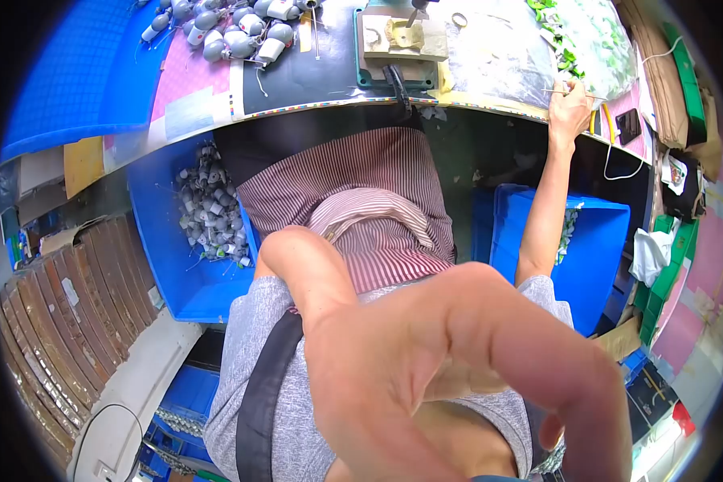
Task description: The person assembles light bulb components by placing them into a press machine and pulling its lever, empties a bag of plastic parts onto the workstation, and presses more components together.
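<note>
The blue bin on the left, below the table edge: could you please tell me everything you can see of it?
The blue bin is open-topped, smooth and plastic-looking, with tall walls. It sits below the work table, open side up. Small grey and white parts with thin stems lie jumbled inside, mostly towards its far end. The striped apron hides some of its right side, so contact there is unclear. Neither the left hand nor the right hand touches it.

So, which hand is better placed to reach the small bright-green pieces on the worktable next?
Likely right: the bare right hand is at the worktable's edge, beside the green pieces, though it seems to pinch something thin. The bare left hand is raised near the camera.
</note>
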`<control>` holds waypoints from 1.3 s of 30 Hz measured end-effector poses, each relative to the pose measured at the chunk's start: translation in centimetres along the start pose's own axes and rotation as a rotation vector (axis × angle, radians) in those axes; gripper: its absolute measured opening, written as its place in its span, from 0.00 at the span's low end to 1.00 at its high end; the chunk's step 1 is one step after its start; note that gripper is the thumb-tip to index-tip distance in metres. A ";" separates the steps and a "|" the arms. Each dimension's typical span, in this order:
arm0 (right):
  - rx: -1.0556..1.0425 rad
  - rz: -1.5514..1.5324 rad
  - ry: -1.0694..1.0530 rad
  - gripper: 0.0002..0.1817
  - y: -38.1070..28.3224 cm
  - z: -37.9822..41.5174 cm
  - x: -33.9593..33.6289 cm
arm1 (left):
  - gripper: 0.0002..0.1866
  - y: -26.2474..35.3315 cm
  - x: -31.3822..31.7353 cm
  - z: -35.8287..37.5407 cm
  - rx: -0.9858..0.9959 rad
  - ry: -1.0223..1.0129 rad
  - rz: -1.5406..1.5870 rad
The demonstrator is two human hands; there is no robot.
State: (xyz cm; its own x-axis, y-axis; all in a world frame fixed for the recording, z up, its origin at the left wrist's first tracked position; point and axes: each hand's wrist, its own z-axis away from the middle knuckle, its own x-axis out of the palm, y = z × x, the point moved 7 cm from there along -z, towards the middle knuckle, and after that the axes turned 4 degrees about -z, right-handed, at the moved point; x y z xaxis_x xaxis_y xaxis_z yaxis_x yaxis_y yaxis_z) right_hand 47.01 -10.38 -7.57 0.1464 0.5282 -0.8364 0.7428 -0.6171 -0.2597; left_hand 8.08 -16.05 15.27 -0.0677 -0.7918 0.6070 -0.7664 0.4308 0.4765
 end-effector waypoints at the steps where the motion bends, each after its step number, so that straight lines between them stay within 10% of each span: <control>1: -0.059 0.004 -0.012 0.20 -0.3 -0.2 0.1 | 0.05 0.1 0.0 0.0 0.002 0.000 -0.006; 8: -0.309 -0.199 -0.216 0.19 -1.1 -0.4 -1.0 | 0.06 3.4 -3.7 -0.4 -0.029 0.106 -0.316; 12: -0.260 -0.246 -0.142 0.11 1.2 -0.4 -0.1 | 0.06 8.3 -18.5 2.4 -0.206 0.830 -1.318; 14: -0.217 -0.262 -0.110 0.10 0.7 0.1 -0.5 | 0.10 9.8 -26.0 5.2 -0.111 0.806 -2.132; 19: -0.157 -0.282 -0.141 0.09 0.6 0.4 0.3 | 0.17 7.7 -32.9 8.0 -0.554 0.850 -2.447; 23: 0.010 -0.577 -0.168 0.10 0.8 0.8 -0.2 | 0.20 9.6 -34.3 8.8 -0.334 0.567 -2.419; 25: 0.138 -0.897 -0.225 0.10 0.2 1.2 0.3 | 0.25 11.4 -33.1 9.6 -0.797 1.043 -1.514; 30: 0.291 -1.413 -0.419 0.10 -13.6 6.3 -0.6 | 0.22 13.2 -31.3 11.6 0.118 0.876 -0.375; 39: -0.341 -1.075 0.023 0.13 -23.4 10.4 -1.7 | 0.22 6.5 -29.8 10.0 -0.048 0.895 -0.437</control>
State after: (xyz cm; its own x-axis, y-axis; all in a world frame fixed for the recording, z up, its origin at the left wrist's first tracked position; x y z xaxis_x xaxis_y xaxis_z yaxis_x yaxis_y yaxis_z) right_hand 22.59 -2.90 -5.04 -0.6676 0.7019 -0.2481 0.6296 0.3545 -0.6913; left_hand -1.26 6.06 -6.08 0.7356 -0.2758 0.6187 -0.5812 0.2123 0.7856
